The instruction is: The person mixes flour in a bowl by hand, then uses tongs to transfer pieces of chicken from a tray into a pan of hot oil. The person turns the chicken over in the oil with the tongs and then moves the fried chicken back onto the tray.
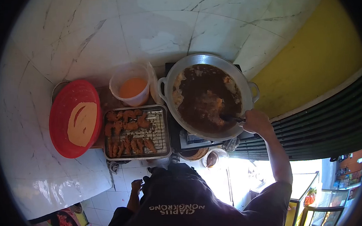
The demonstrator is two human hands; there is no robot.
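My right hand [256, 122] is closed around the handle of a dark cooking utensil [231, 118], whose far end reaches into the oil. The exact kind of utensil is hard to make out. A large metal wok [176, 115] with two loop handles holds dark brown oil [198, 87]. Pieces of frying food [218, 102] and pale foam float in it, bubbling near the utensil. Low beside my body is my left hand [136, 186], away from the wok, its fingers curled; anything in them is too small to make out.
Left of the wok, a metal tray with a wire rack [158, 132] bears several browned fried pieces [128, 125]. Behind it stands a plastic tub [115, 84] of orange liquid. A red basin [59, 120] holds pale flour [83, 125]. A tiled wall [152, 27] rises behind.
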